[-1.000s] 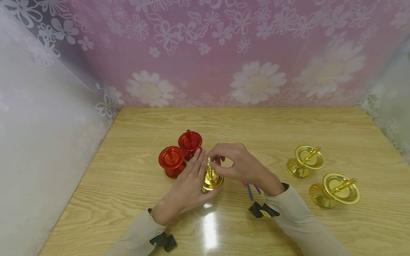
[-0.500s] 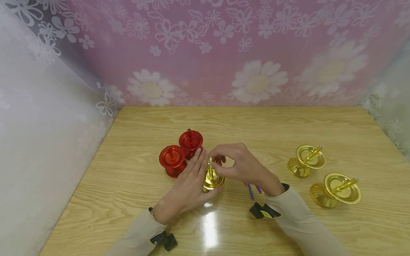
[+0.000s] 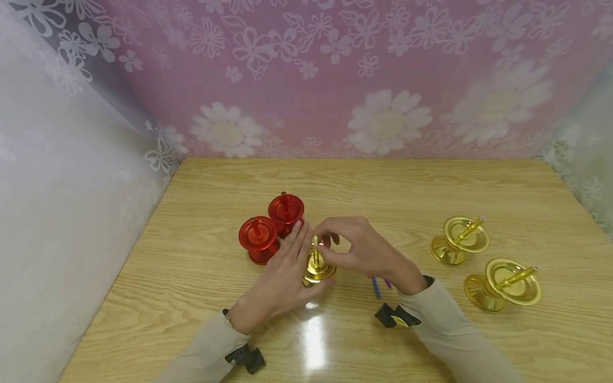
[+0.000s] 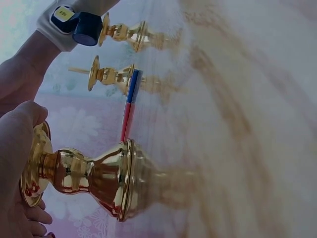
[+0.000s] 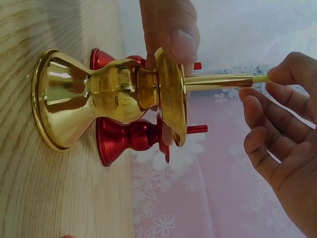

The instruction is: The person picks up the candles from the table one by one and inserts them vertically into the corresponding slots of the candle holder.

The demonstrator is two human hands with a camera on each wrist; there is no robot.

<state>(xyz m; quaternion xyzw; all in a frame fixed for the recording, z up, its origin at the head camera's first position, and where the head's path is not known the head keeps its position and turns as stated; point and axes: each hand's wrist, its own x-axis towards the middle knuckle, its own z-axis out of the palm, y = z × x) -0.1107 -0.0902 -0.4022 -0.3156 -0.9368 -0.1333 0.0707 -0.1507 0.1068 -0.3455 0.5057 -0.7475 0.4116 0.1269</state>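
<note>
A gold candle holder (image 3: 319, 272) stands upright on the table, with a dish and a central tube. My left hand (image 3: 281, 274) grips its dish, thumb over the near rim and straight fingers along the far side. At the top of the tube, my right hand (image 3: 351, 242) pinches a thin yellow stick (image 5: 260, 79) between thumb and forefinger. The stick's lower end meets the tube mouth in the right wrist view. My other right fingers curl loosely beside it, holding nothing.
Two red candle holders (image 3: 257, 234) stand left of and behind the gold one. Two more gold holders (image 3: 464, 234) are at the right. A blue stick (image 3: 376, 287) and a purple stick (image 3: 388, 283) lie by my right wrist; a red stick (image 4: 127, 119) shows in the left wrist view.
My right hand has lowered very slightly over the tube, still pinching the yellow stick. The left hand keeps its hold, and the holders stay where they were.
</note>
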